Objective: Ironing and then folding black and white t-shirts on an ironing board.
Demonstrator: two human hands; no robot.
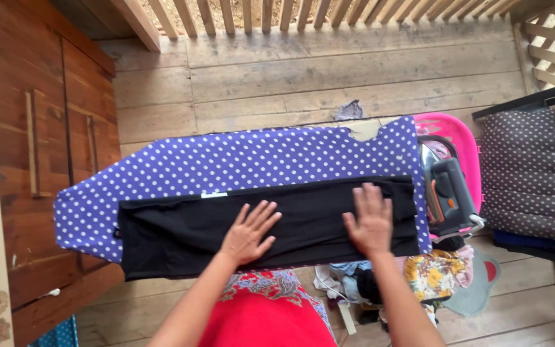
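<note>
Head view: one camera looking down.
Black garment: folded long, lying flat along the near edge of the polka-dot ironing board.
Handling: likely soft, light and limp; best taken at its folded edges.
Left hand: open, palm flat on the cloth's middle.
Right hand: open, pressing near the right end.
Pink basket: beyond the board's right end, behind the iron; contents hidden.

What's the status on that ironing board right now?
Left hand and right hand flat on black cloth, fingers spread. Cloth folded, lying along dotted board. Iron parked at board's right end, clear of hands.
</note>
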